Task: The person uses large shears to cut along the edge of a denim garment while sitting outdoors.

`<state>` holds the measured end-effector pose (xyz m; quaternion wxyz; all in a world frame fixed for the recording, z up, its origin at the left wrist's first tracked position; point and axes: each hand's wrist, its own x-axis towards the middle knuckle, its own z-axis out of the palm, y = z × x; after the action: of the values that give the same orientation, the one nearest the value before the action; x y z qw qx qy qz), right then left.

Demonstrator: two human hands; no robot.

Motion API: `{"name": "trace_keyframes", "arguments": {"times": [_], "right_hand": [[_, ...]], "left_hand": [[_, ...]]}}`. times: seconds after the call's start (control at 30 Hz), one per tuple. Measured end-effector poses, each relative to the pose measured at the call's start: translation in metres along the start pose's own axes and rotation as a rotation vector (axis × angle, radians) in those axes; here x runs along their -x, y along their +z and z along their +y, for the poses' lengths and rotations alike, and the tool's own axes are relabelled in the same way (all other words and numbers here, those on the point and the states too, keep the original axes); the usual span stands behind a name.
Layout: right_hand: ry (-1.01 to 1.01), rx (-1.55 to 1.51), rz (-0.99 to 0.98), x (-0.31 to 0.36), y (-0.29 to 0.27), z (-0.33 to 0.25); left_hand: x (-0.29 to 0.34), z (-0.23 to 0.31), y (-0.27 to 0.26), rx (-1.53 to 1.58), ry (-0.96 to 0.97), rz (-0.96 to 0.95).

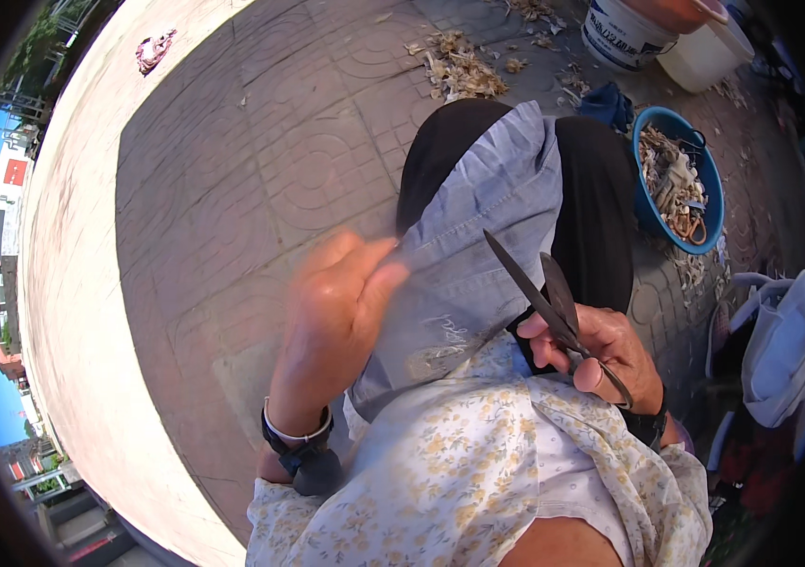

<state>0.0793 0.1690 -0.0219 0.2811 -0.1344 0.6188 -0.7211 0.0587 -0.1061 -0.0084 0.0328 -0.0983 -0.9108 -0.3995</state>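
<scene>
Patterned paving [261,161] carries dry scraps [459,66], a blue basin [713,194], a white bucket [615,40].

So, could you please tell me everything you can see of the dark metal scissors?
The dark, metal-looking scissors have two tapering blades, parted at the tips, and a thin, dark handle loop. They slant, tips toward the picture's upper left, in front of the grey-blue fabric cloth; whether they touch it is unclear. The right hand holds them at the handles, partly hiding those.

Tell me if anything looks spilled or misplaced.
Dry scraps lie loose on the paving beyond the knees, outside the blue basin holding similar scraps, so they look spilled. A crumpled reddish thing lies apart on sunlit ground.
</scene>
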Motion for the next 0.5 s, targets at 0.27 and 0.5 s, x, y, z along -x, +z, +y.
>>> {"name": "trace_keyframes", "arguments": {"times": [0.27, 0.5], "right_hand": [[0.049, -0.02, -0.03, -0.001, -0.001, 0.005], [0.066, -0.052, -0.061, -0.003, -0.007, 0.0]], "left_hand": [[0.002, 0.007, 0.002, 0.096, -0.066, 0.003], [-0.004, 0.007, 0.004, 0.381, -0.02, 0.004]]}}
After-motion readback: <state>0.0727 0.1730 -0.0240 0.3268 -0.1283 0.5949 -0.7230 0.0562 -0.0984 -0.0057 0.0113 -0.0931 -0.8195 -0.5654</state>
